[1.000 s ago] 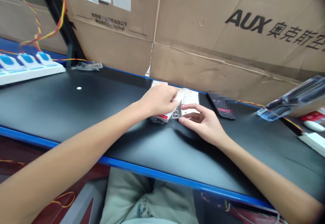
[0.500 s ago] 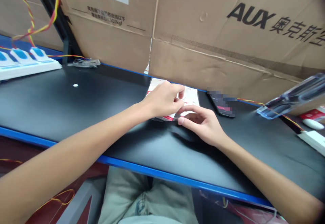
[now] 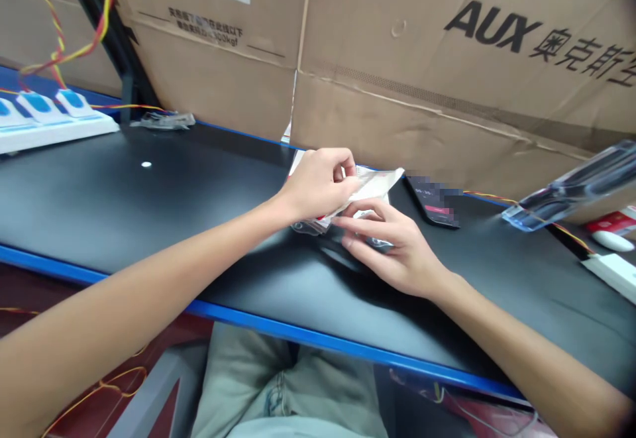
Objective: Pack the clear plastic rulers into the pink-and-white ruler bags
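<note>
your left hand (image 3: 318,185) is closed and pinches a white and red plastic packet (image 3: 370,185) over the black workbench (image 3: 149,219). your right hand (image 3: 392,246) is curled, its fingers (image 3: 358,216) holding the packet's lower edge, near a phone (image 3: 432,203).

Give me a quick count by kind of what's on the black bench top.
White power strips: 2
Black smartphone: 1
Crumpled clear plastic wrap: 1
White-and-red packet: 1
Clear plastic stand: 1
Red-and-white box: 1
White oval object: 1
Total: 8
</note>
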{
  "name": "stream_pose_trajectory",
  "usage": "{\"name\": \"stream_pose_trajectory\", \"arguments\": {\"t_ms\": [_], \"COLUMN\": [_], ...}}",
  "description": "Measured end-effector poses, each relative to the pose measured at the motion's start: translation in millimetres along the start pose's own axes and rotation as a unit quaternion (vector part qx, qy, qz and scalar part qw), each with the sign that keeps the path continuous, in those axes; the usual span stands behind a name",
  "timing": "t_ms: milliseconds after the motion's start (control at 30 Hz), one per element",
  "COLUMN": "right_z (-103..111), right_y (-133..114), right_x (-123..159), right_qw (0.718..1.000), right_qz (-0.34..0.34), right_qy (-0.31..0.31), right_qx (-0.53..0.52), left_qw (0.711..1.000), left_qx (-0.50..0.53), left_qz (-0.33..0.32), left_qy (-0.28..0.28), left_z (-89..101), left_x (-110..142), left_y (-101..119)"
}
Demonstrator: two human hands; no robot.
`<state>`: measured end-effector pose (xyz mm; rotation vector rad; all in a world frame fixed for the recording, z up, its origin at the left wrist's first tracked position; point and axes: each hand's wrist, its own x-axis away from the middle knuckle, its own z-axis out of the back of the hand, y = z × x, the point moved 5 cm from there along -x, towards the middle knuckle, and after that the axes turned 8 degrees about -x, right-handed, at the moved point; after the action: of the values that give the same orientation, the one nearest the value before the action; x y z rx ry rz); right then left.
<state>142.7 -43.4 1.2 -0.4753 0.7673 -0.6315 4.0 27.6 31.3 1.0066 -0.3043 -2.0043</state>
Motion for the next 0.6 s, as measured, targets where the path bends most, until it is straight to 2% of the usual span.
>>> {"name": "stream_pose_trajectory", "arguments": {"t_ms": [67, 133, 300, 400, 467, 533, 600], "right_z": [-3, 0, 27, 38, 39, 37, 29], "right_y": [-2, -4, 1, 16, 29, 41, 50], "right_x": [0, -1, 0, 1, 1, 1, 1], "right_qw": [1.000, 1.000, 0.984, 0.965, 0.950, 0.931, 0.904], "right_qz": [0.011, 0.021, -0.010, -0.066, -0.120, -0.180, -0.243], "right_qy": [-0.022, -0.003, 0.174, 0.254, 0.277, 0.275, 0.237], "right_qx": [0.011, 0.023, 0.032, -0.027, -0.080, -0.156, -0.261], "left_qw": [1.000, 1.000, 0.995, 0.987, 0.983, 0.977, 0.968], "left_qx": [0.011, 0.028, 0.098, 0.151, 0.178, 0.202, 0.223], "left_qz": [0.003, 0.002, 0.007, 0.015, 0.011, 0.000, -0.013], "left_qy": [-0.004, -0.011, -0.027, -0.046, -0.054, -0.069, -0.110], "left_z": [-0.8, -1.7, -3.6, -7.2, -9.2, -11.0, -13.8], "left_x": [0, -1, -1, 0, 2, 3, 6], "left_y": [0, 0, 3, 4, 6, 9, 15]}}
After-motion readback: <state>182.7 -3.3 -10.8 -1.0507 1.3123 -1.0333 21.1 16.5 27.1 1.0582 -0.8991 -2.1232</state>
